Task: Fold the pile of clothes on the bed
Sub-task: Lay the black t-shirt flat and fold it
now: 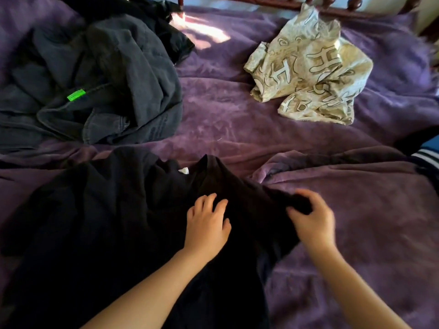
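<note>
A black shirt (107,222) lies spread and rumpled on the purple blanket (237,115) near me, a small white tag showing at its neck. My left hand (206,224) rests flat on the shirt's middle with the fingers spread. My right hand (311,219) grips the end of the shirt's right sleeve, thumb and fingers curled round the black cloth. A heap of dark grey clothes (95,79) with a green label sits at the far left. A crumpled cream garment with printed letters (311,74) lies at the far right.
A dark wooden bed rail (297,4) runs along the far edge. A navy garment with white stripes (425,157) pokes in at the right edge. Bare purple blanket stretches between the shirt and the two far heaps.
</note>
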Demonstrator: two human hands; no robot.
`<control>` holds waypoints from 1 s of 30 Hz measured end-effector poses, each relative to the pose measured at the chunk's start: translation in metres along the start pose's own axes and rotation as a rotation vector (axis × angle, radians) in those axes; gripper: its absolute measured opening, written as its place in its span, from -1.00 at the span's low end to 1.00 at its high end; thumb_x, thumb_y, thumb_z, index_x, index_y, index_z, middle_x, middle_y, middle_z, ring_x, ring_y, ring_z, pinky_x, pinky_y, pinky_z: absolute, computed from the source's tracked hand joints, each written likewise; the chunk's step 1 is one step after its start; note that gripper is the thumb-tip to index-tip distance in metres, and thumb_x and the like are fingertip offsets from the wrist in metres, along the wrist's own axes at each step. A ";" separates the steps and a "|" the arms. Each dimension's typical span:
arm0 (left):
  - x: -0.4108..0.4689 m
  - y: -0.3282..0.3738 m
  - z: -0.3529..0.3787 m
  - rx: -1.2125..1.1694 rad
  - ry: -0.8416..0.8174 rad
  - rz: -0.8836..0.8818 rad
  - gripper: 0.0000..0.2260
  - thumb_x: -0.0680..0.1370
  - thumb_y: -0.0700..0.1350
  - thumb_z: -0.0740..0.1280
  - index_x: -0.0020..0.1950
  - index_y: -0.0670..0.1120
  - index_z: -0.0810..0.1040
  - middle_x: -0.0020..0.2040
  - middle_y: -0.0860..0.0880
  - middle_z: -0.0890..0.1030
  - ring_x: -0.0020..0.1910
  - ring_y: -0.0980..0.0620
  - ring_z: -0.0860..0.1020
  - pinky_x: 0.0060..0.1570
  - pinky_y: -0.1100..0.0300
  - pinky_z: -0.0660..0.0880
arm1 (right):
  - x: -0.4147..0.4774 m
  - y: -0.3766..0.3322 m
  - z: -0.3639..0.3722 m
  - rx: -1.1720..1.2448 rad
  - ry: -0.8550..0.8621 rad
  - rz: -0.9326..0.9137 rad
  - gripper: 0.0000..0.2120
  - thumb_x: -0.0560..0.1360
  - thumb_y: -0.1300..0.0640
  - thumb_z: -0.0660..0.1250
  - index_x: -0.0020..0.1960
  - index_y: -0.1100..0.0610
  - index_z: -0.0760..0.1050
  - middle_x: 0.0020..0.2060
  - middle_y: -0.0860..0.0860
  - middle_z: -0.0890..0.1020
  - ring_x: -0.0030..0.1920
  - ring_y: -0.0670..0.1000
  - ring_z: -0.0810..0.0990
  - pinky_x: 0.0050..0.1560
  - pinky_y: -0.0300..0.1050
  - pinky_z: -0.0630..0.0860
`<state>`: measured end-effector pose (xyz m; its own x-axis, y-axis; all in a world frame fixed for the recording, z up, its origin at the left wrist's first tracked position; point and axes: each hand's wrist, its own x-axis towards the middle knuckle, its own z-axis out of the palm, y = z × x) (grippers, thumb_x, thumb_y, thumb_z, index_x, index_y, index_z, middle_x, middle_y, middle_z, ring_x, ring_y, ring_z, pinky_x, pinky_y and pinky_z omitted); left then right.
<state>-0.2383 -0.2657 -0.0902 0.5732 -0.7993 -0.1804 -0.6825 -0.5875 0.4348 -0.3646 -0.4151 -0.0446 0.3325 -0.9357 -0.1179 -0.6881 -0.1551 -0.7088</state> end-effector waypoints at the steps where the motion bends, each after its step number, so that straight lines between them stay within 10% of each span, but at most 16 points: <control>1: 0.003 0.003 0.004 0.010 0.010 0.035 -0.59 0.39 -0.06 0.47 0.21 -0.11 0.56 0.24 -0.17 0.53 0.23 -0.22 0.50 0.07 -0.10 0.49 | 0.009 -0.002 -0.021 0.032 0.195 -0.005 -0.62 0.32 0.48 0.35 0.11 0.26 0.54 -0.03 0.10 0.59 -0.05 -0.09 0.50 -0.09 -0.54 0.32; 4: 0.011 0.017 0.003 0.102 -0.077 0.052 -0.60 0.52 0.05 0.23 0.31 -0.05 0.48 0.37 -0.20 0.41 0.35 -0.25 0.37 0.21 -0.17 0.38 | 0.030 0.014 -0.058 -0.047 0.450 0.110 -0.55 0.38 0.38 0.32 0.25 0.17 0.45 0.16 0.17 0.51 0.16 0.14 0.44 0.14 -0.19 0.34; 8: 0.017 0.018 0.006 0.231 -0.177 -0.017 -0.50 0.61 0.08 0.08 0.53 0.06 0.05 0.55 -0.10 -0.13 0.51 -0.12 -0.17 0.44 -0.11 -0.10 | 0.028 0.063 -0.047 -0.501 0.086 0.269 -0.30 0.44 0.03 0.41 0.49 0.06 0.16 0.41 0.24 0.19 0.37 0.27 0.17 0.31 0.19 0.21; 19: 0.032 0.016 0.013 0.255 -0.016 0.126 -0.38 0.23 -0.07 0.57 0.26 -0.14 0.54 0.28 -0.33 0.46 0.23 -0.38 0.45 0.05 -0.32 0.42 | 0.001 0.095 -0.061 -0.216 0.115 0.511 -0.27 0.49 0.11 0.36 0.51 0.23 0.05 0.40 0.27 0.24 0.35 0.26 0.29 0.30 0.05 0.26; 24: 0.031 0.035 0.023 0.303 -0.130 0.106 -0.45 0.59 0.10 0.13 0.54 0.08 0.02 0.55 -0.14 -0.15 0.51 -0.20 -0.15 0.41 -0.19 -0.03 | -0.004 0.113 -0.074 -0.190 0.114 0.504 -0.66 0.43 0.23 0.40 0.19 0.28 0.50 0.03 0.22 0.61 0.10 0.22 0.56 0.03 -0.06 0.42; 30: 0.031 0.041 0.018 0.347 -0.202 0.018 -0.46 0.61 0.11 0.07 0.54 0.07 -0.03 0.54 -0.13 -0.19 0.50 -0.19 -0.21 0.42 -0.17 -0.06 | -0.023 0.122 -0.094 -0.176 0.322 0.607 -0.73 0.52 0.15 0.29 0.17 0.26 0.49 0.08 0.24 0.59 0.13 0.27 0.52 0.11 0.06 0.41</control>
<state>-0.2565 -0.3166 -0.0943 0.4828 -0.7983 -0.3601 -0.8241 -0.5532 0.1215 -0.5167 -0.4422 -0.0636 -0.3311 -0.9162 -0.2256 -0.7947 0.3997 -0.4567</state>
